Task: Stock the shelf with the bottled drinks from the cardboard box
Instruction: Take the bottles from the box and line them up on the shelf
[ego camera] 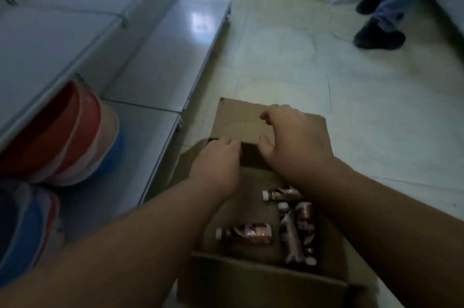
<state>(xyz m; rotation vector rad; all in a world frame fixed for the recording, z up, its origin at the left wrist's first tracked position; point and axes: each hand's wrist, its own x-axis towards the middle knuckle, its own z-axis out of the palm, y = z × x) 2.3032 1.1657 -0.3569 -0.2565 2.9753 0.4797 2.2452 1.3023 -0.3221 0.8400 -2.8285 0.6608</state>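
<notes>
Inside cardboard box (263, 280), four bottles (247, 233), two hands (216, 159)

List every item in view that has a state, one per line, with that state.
cardboard box: open, on the floor.
far flap: folded outward, both hands on it.
bottles: about four, lying on their sides in the box, capped.
left hand: gripping the far flap's edge, holding no bottle.
right hand: pressing on the far flap, holding no bottle.
bottom shelf: bare where visible.
</notes>
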